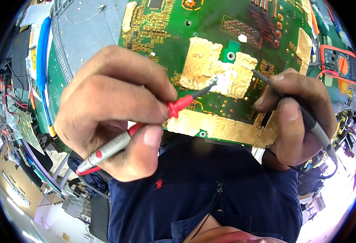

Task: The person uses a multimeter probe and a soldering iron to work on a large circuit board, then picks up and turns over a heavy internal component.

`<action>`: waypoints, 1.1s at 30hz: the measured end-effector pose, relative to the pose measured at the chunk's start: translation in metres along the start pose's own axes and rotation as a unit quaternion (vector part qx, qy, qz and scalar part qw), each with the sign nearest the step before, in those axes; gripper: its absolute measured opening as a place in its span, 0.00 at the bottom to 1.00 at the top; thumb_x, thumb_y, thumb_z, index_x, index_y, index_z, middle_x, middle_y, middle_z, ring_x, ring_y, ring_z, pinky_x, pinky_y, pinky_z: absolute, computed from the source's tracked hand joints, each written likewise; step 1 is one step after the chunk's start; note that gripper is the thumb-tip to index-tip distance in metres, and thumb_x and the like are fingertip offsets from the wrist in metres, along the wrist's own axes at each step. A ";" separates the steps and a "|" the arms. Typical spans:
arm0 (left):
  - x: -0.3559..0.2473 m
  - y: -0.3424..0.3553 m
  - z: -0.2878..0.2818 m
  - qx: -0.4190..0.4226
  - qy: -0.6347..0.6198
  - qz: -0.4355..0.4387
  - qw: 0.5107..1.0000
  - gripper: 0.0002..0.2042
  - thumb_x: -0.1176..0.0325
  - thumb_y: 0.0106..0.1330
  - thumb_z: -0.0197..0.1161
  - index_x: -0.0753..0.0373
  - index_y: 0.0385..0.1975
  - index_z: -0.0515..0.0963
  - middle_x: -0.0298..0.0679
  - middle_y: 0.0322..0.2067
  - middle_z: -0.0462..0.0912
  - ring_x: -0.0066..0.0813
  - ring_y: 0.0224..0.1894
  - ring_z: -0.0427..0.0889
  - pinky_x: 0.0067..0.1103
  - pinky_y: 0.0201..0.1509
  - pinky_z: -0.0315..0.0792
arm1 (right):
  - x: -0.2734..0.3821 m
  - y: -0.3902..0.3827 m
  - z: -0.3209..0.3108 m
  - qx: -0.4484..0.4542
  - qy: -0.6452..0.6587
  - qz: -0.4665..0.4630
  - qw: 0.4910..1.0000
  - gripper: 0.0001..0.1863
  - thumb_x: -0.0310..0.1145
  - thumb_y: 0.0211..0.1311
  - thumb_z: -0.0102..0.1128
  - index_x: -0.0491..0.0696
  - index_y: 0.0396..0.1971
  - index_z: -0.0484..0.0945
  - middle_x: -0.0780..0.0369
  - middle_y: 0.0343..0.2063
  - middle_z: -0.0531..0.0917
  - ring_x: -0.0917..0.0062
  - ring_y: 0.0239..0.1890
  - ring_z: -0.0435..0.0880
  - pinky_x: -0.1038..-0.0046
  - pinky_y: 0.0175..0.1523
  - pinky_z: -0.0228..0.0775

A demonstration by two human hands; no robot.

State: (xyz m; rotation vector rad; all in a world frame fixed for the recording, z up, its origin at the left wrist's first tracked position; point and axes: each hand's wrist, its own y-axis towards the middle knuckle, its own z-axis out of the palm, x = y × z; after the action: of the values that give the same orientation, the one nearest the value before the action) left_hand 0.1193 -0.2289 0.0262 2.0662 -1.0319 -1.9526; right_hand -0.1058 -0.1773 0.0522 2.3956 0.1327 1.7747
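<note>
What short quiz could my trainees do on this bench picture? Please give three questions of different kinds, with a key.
1. Multiple choice: which hand holds the red-collared probe?
A) left
B) right
C) neither

2. True or false: the right hand is empty.

3. Short answer: on which side of the circuit board, as seen in the picture, does the multimeter lie?

Key
1. A: the left hand grips it.
2. False: it holds a dark probe.
3. The right side.
</note>
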 end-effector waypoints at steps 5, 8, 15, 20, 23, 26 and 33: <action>0.001 -0.001 -0.002 0.047 0.027 -0.001 0.999 0.08 0.69 0.46 0.60 0.65 0.22 0.72 0.48 0.22 0.76 0.28 0.20 0.70 0.21 0.26 0.64 | -0.011 0.010 -0.012 0.120 -0.041 -0.100 0.987 0.11 0.30 0.61 0.53 0.36 0.35 0.75 0.56 0.18 0.77 0.76 0.20 0.75 0.78 0.27 0.67; 0.001 0.003 -0.005 0.086 0.045 0.008 0.995 0.07 0.69 0.48 0.60 0.65 0.24 0.72 0.48 0.23 0.76 0.29 0.22 0.72 0.22 0.27 0.66 | -0.012 0.015 -0.016 0.169 -0.059 -0.130 0.975 0.10 0.29 0.61 0.53 0.36 0.35 0.75 0.58 0.16 0.77 0.77 0.20 0.75 0.79 0.27 0.66; 0.000 0.011 -0.013 0.144 0.067 0.020 0.987 0.06 0.69 0.52 0.58 0.65 0.25 0.71 0.48 0.25 0.77 0.29 0.22 0.73 0.24 0.27 0.67 | -0.006 0.025 -0.022 0.251 -0.101 -0.161 0.949 0.10 0.30 0.62 0.54 0.37 0.35 0.75 0.59 0.17 0.80 0.77 0.18 0.74 0.76 0.26 0.62; 0.004 -0.001 -0.001 0.042 0.050 0.012 0.998 0.07 0.68 0.52 0.58 0.64 0.24 0.71 0.47 0.24 0.77 0.28 0.20 0.71 0.23 0.26 0.66 | -0.008 0.024 -0.021 0.245 -0.107 -0.162 0.950 0.11 0.31 0.62 0.53 0.37 0.36 0.76 0.60 0.18 0.81 0.78 0.17 0.73 0.76 0.26 0.61; 0.003 0.002 -0.007 0.066 0.035 0.012 0.997 0.07 0.68 0.51 0.59 0.64 0.23 0.71 0.46 0.24 0.77 0.28 0.19 0.71 0.22 0.25 0.65 | -0.008 0.025 -0.020 0.250 -0.102 -0.166 0.948 0.11 0.31 0.62 0.52 0.37 0.36 0.76 0.60 0.18 0.81 0.78 0.17 0.73 0.76 0.26 0.61; 0.006 0.003 -0.008 0.089 0.020 0.019 0.996 0.07 0.68 0.51 0.60 0.63 0.23 0.71 0.46 0.24 0.77 0.28 0.19 0.72 0.22 0.26 0.64 | -0.007 0.026 -0.021 0.258 -0.095 -0.162 0.948 0.12 0.31 0.61 0.51 0.37 0.36 0.76 0.60 0.18 0.81 0.78 0.18 0.73 0.76 0.25 0.61; 0.001 0.009 -0.011 0.143 0.050 0.008 0.988 0.07 0.69 0.53 0.61 0.63 0.26 0.72 0.47 0.27 0.78 0.29 0.23 0.75 0.23 0.29 0.65 | -0.007 0.027 -0.024 0.260 -0.098 -0.162 0.947 0.12 0.30 0.60 0.51 0.37 0.36 0.76 0.60 0.18 0.81 0.78 0.19 0.73 0.77 0.26 0.62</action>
State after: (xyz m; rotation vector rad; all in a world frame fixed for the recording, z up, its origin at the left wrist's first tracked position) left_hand 0.1257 -0.2397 0.0319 2.2617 -1.3717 -1.7602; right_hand -0.1315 -0.2027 0.0574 2.6618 1.0207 1.4727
